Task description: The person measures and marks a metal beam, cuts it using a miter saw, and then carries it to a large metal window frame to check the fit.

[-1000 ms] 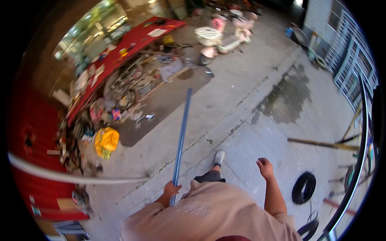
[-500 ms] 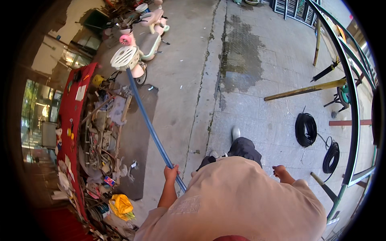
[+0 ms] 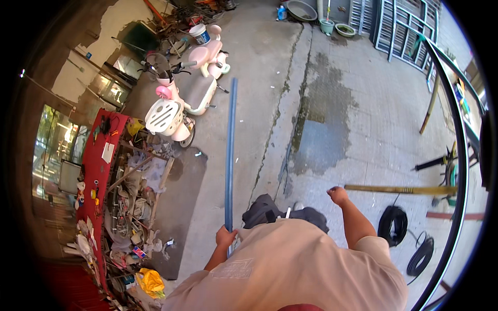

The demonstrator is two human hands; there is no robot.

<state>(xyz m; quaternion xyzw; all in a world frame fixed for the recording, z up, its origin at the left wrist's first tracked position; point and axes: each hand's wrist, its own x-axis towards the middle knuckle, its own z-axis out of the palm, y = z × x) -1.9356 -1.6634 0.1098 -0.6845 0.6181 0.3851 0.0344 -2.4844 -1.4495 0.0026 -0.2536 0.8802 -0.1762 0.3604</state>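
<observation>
One blue bar point(image 3: 231, 155) in left fingers point(image 3: 225, 234)

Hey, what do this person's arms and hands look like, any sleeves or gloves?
The left hand and right hand are bare, without gloves; no watch or bracelet shows. Loose short sleeves, tan like the rest of the shirt, leave the forearms uncovered.

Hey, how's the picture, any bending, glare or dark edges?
Head view: the rim falls to black; the dark frame at right curves, while the blue bar in the left hand looks nearly straight; the window at left glows against dim surroundings.
</observation>
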